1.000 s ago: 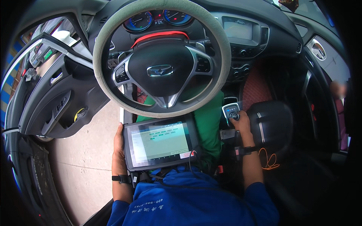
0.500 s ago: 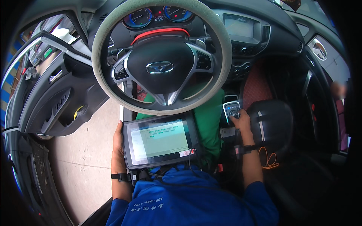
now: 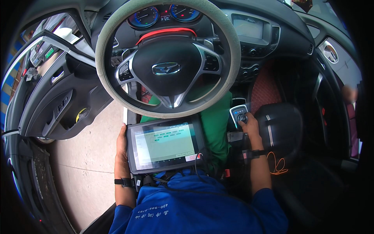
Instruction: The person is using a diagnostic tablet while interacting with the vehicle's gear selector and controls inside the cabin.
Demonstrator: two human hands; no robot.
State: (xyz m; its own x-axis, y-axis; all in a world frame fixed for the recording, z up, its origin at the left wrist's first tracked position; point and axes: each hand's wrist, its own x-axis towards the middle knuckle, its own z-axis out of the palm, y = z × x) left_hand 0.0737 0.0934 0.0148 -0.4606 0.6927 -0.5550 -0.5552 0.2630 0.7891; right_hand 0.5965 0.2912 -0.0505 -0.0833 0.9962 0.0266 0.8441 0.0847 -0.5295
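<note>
My left hand [image 3: 121, 138] grips the left edge of a black tablet [image 3: 163, 145] that rests on my lap over green trousers [image 3: 215, 136], with a lit screen and cables at its lower edge. My right hand [image 3: 251, 128] is closed on the gear selector [image 3: 241, 114] to the right of my leg, its thumb on the round knob. The steering wheel [image 3: 105, 78] with a pale fabric cover is above the tablet, and the instrument cluster [image 3: 183, 13] is lit behind it. An orange cord [image 3: 278, 167] lies beside my right forearm.
The driver's door [image 3: 78, 113] stands open on the left over a pale concrete floor [image 3: 83, 156]. A centre screen [image 3: 247, 29] is at upper right. The dark passenger side holds a red quilted mat [image 3: 265, 87] and a black padded surface [image 3: 286, 128].
My left hand and the tablet have risen slightly in the picture. My right hand keeps its hold on the gear selector, appearing a little higher.
</note>
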